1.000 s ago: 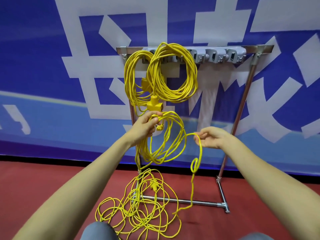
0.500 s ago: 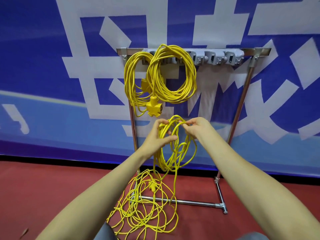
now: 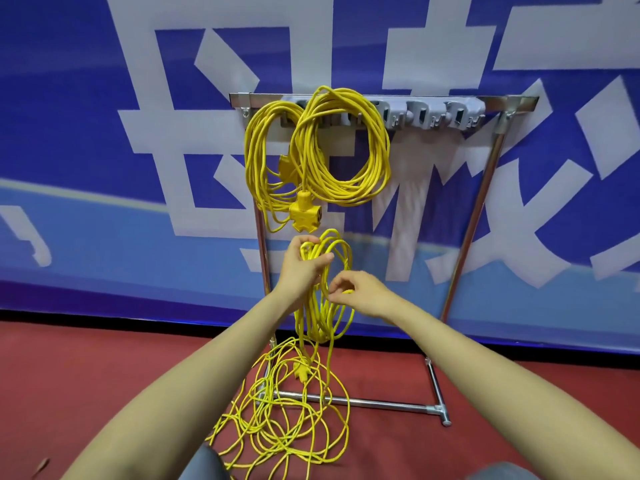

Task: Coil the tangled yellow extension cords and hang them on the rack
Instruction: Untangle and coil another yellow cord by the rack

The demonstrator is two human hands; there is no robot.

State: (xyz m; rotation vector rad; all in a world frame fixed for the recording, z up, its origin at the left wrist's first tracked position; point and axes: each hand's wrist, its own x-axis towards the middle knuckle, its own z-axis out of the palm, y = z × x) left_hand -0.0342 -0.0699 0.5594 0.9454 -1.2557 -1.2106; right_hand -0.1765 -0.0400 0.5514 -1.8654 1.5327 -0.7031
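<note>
A metal rack (image 3: 481,199) stands against the banner wall. Two coiled yellow extension cords (image 3: 349,157) hang from its grey hooks at the left, with a yellow multi-socket head (image 3: 304,216) dangling below them. My left hand (image 3: 301,268) grips the top of a third, partly wound coil (image 3: 325,306) just under that socket head. My right hand (image 3: 360,294) pinches a strand of this cord a little lower, to the right of the coil. The rest of the cord lies as a tangled heap (image 3: 287,417) on the floor, over the rack's base bar.
Several grey hooks (image 3: 440,114) on the right of the top rail carry nothing. The rack's base bar (image 3: 381,403) and foot (image 3: 443,410) lie on the red floor. My knees (image 3: 204,465) show at the bottom edge. The blue and white banner (image 3: 104,168) fills the background.
My left hand kept its grip on the coil. My right hand brought a loop in from the right to the coil, then dropped lower along the cord. More cord has left the floor heap.
</note>
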